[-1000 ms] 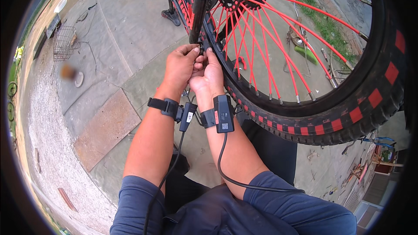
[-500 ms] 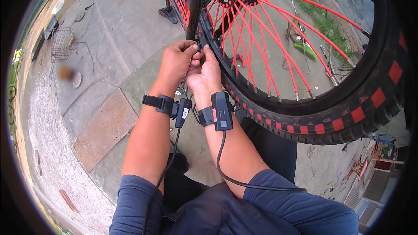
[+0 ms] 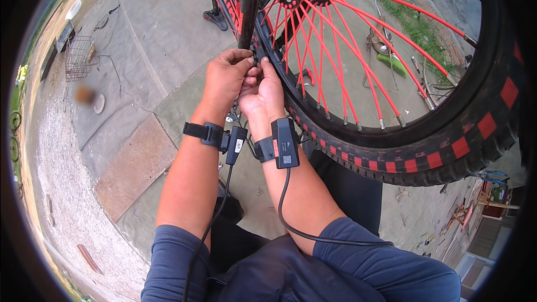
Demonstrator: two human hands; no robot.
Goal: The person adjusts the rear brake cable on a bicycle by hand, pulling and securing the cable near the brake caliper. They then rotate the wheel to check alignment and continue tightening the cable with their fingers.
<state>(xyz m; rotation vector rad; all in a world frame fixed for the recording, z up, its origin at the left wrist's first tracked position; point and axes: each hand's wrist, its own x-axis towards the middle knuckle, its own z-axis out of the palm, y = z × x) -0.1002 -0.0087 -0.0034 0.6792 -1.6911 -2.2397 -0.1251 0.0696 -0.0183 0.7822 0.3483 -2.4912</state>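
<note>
A bicycle wheel with red spokes (image 3: 358,59) and a black tire (image 3: 391,156) with red squares fills the upper right. Close to its rim my two hands meet, just below the end of a black frame tube (image 3: 248,19). My left hand (image 3: 226,75) is closed, thumb and forefinger pinching a small dark part at the tube and rim. My right hand (image 3: 264,92) is turned palm up, fingers curled against the same spot with the thumb by the tire. What they grip is mostly covered by the fingers.
A rusty flat sheet (image 3: 136,165) lies on the ground to the left. Farther off are a wire basket (image 3: 78,59) and a round lid-like disc (image 3: 99,103). Cables run along both forearms from black wrist devices (image 3: 285,142). Assorted tools and scraps (image 3: 458,215) lie at the right.
Both hands stay at the same spot by the rim. The left hand's fingers have shifted very slightly; the wheel looks unmoved.
</note>
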